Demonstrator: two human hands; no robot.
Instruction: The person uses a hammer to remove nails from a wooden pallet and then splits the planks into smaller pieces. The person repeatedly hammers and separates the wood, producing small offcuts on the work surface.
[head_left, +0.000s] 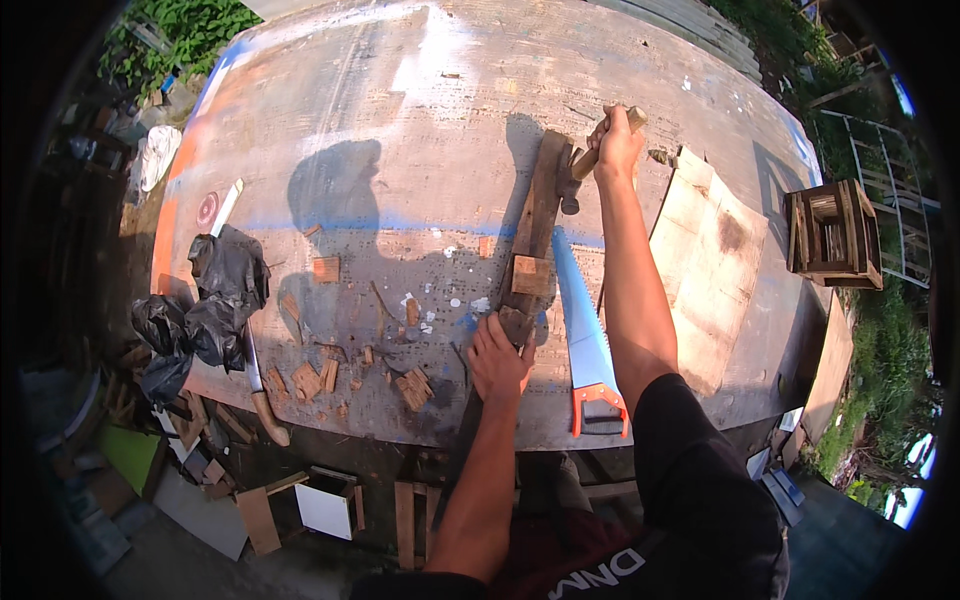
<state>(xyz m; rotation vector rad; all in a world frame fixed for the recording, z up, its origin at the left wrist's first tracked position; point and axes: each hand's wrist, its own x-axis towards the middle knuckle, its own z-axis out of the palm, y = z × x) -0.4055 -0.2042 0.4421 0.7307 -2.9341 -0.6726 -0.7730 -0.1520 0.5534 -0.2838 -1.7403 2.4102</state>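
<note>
My right hand (618, 145) is closed round the wooden handle of a hammer (569, 187), raised beside the far part of a long dark wooden plank (538, 205). The plank lies lengthwise in front of me on the worktable (400, 250). A short pale wood block (532, 276) sits across its nearer part. My left hand (500, 360) grips the plank's near end, with its fingers and thumb around a dark piece there. Just right of the plank rests a handsaw (588, 335) with a blue blade and orange handle, partly beside my right forearm.
Wood offcuts (412, 388) are scattered on the near left. Farther left lie a black plastic bag (228, 285) and a long knife (262, 400) with a wooden handle. A stained plywood sheet (705, 260) lies right. Beyond the right edge stands a wooden crate (835, 235).
</note>
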